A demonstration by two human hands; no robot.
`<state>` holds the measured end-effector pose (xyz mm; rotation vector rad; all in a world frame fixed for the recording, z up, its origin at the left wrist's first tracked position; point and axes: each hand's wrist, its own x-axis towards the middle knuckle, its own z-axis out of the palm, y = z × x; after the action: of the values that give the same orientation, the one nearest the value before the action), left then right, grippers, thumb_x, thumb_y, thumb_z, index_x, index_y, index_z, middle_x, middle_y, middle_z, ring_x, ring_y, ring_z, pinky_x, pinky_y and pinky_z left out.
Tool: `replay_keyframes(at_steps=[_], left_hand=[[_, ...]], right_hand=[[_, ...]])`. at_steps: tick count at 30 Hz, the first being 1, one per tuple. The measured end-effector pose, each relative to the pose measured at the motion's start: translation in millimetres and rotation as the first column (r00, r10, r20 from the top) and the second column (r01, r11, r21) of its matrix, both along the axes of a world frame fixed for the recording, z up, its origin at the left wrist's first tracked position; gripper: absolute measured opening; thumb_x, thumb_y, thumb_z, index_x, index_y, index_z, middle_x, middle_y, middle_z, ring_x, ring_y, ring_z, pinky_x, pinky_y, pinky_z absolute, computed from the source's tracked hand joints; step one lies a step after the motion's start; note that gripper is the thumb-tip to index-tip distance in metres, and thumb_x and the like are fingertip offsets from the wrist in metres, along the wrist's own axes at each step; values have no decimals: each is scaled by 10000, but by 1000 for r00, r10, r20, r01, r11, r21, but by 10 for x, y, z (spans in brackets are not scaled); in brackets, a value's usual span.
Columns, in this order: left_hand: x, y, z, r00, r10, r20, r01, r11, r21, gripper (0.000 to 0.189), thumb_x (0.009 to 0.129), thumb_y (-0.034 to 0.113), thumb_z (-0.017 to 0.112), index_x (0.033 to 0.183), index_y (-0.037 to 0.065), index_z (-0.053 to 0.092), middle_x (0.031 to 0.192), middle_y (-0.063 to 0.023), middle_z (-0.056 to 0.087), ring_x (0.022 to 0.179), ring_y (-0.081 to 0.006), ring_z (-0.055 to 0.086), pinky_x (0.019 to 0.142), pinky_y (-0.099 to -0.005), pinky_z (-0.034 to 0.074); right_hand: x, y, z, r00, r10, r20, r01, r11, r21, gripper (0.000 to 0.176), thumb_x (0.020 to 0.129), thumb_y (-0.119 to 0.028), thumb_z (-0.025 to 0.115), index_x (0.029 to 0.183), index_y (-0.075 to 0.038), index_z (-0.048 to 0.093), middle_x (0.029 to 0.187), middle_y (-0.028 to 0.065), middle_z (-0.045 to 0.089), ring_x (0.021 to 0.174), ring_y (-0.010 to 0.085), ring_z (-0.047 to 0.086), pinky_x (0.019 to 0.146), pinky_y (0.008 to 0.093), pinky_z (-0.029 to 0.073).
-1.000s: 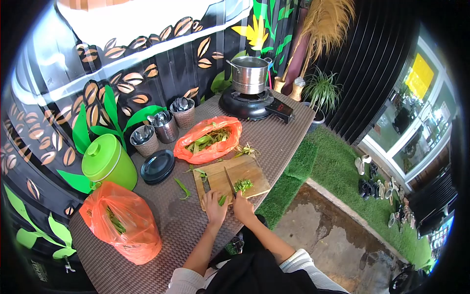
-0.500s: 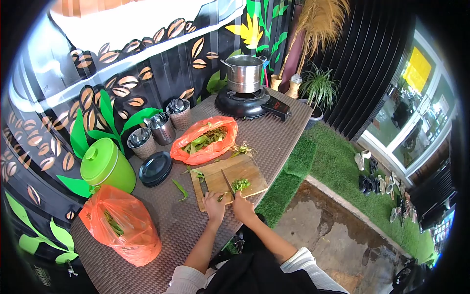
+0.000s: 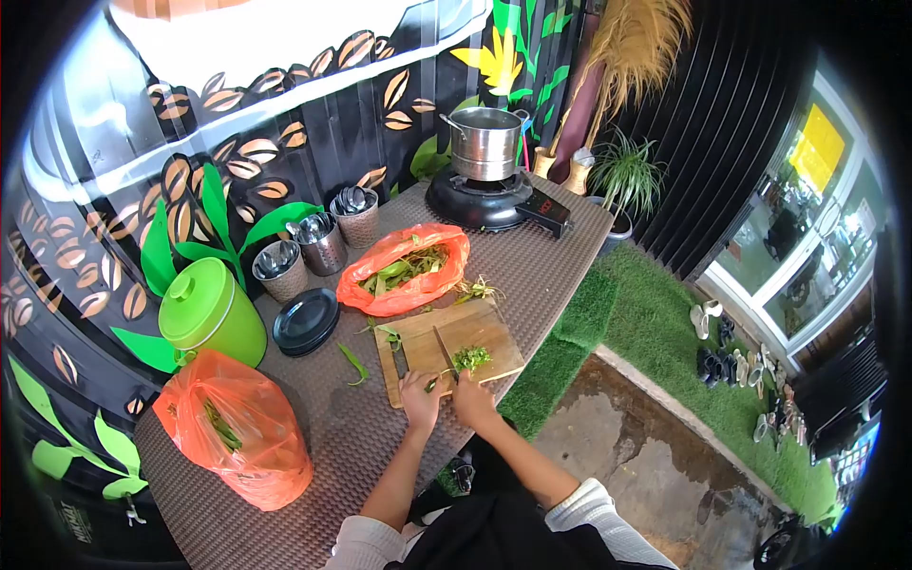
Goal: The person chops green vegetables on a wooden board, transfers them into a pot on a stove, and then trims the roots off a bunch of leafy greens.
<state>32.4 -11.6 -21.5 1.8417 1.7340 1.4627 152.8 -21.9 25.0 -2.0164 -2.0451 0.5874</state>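
A wooden cutting board lies near the table's front edge. Over it my right hand is closed on a knife, its blade pointing away from me. Just left of the knife, my left hand is closed around a small bunch of green stems. Chopped greens form a small pile to the right of the blade. Some leaf scraps lie on the board's far left part. Behind the board sits an open orange plastic bag full of green leaves.
On the table stand a second orange bag, a green lidded bucket, black plates and several cutlery holders. A steel pot sits on a black stove at the far end. A loose leaf lies left of the board.
The view has shifted slightly. The knife blade has moved a little against the greens, and both hands stay at the board's near edge with the same grips.
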Motion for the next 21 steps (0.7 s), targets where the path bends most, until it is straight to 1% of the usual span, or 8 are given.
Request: replay_keyframes(at_steps=[2,6,8,12,14,18,20,21], left_hand=[[4,17,-20,1000,2,-6,-2,1000,1,108,692,105,703,781,45,697,768,-77,615,817,-258,560,768,-356,403],[-5,-25,17,1000,5,-29,-5,1000,11,124,688,108,703,794,44,701,785,-82,628,820,-258,561,772,-354,404],[-2,-20,19,1000,-3,-26,3,1000,8,126,688,110,704,796,45,703,788,-82,630,819,-258,562,771,-354,405],[-2,-16,16,1000,-4,-17,4,1000,14,124,693,113,702,797,45,704,785,-80,633,816,-257,563,769,-356,406],[-6,-4,14,1000,0,-27,1,1000,25,122,700,116,702,798,44,704,784,-80,634,816,-257,562,768,-357,406],[-9,-32,43,1000,-20,-13,20,1000,18,111,735,131,698,796,38,706,769,-89,617,798,-269,551,765,-367,404],[-1,-28,43,1000,-23,-15,24,999,25,111,734,129,697,797,38,706,763,-88,613,795,-268,548,767,-367,404],[-8,-30,51,1000,-20,-13,20,999,30,110,734,127,697,799,38,706,757,-88,608,792,-268,546,769,-367,403]], right_hand=[[-87,-65,-19,996,-86,31,87,996,-33,245,899,-188,468,1038,1,399,837,267,646,794,413,657,680,477,542],[-94,102,6,998,-61,-3,61,998,-25,234,902,-174,454,1041,7,405,853,274,645,806,412,657,714,478,536],[-17,197,-42,1000,-5,-6,5,1000,-28,218,891,-143,464,1036,8,405,855,263,650,822,400,661,737,468,535],[-51,30,121,1000,-18,15,19,997,-74,220,875,-112,482,1041,6,398,879,260,652,836,397,661,740,460,536],[-113,-60,91,997,-54,49,58,994,-97,239,882,-132,487,1050,10,393,901,267,648,855,401,656,744,461,533],[-83,105,50,999,-43,30,45,997,-68,251,899,-169,467,1061,8,395,922,276,645,862,397,656,755,460,530],[-18,219,-34,999,-28,-44,25,998,-61,283,928,-253,448,1053,-3,408,850,275,638,816,421,647,699,510,524],[-20,193,-44,999,-24,-46,22,998,-60,283,928,-253,448,1053,-3,408,850,275,638,816,421,647,699,510,524]])
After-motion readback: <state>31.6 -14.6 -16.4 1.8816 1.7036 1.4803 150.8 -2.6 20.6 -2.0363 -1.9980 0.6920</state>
